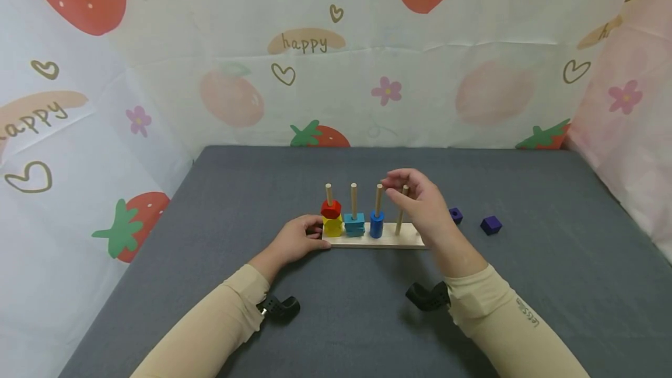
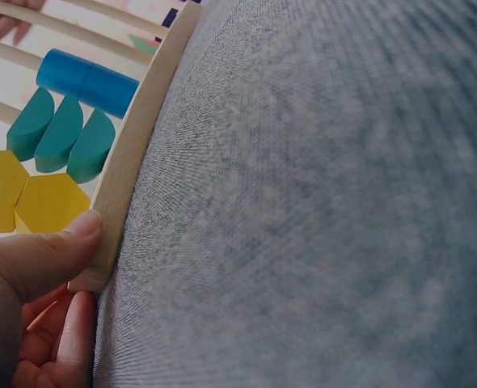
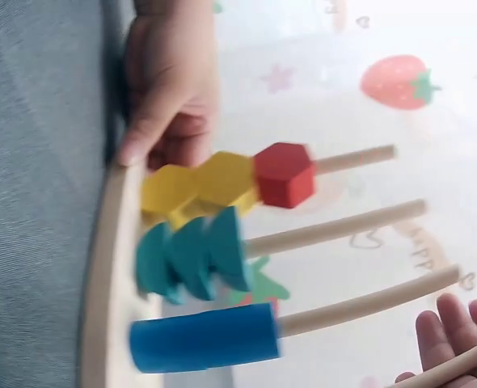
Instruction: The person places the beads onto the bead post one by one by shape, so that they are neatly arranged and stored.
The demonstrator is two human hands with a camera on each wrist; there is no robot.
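Note:
A wooden peg board (image 1: 375, 242) lies on the table, its left end gripped by my left hand (image 1: 294, 239) with the thumb on the front edge. Yellow blocks (image 2: 51, 202) with a red hexagonal block (image 3: 284, 175) above them fill the leftmost peg. Beside it, teal half-round blocks (image 3: 192, 257) are stacked, then blue cylinders (image 1: 377, 224) on the third peg. The fourth peg (image 1: 401, 214) carries no block. Around the tops of the third and fourth pegs, my right hand (image 1: 422, 200) hovers with loosely bent fingers and nothing seen between them. It hides the board's right end.
Two purple blocks lie right of the board: one (image 1: 455, 216) close behind my right forearm, another (image 1: 491, 225) farther right. Grey cloth (image 1: 336, 319) covers the table. Printed fabric (image 1: 336, 92) hangs behind and along both sides.

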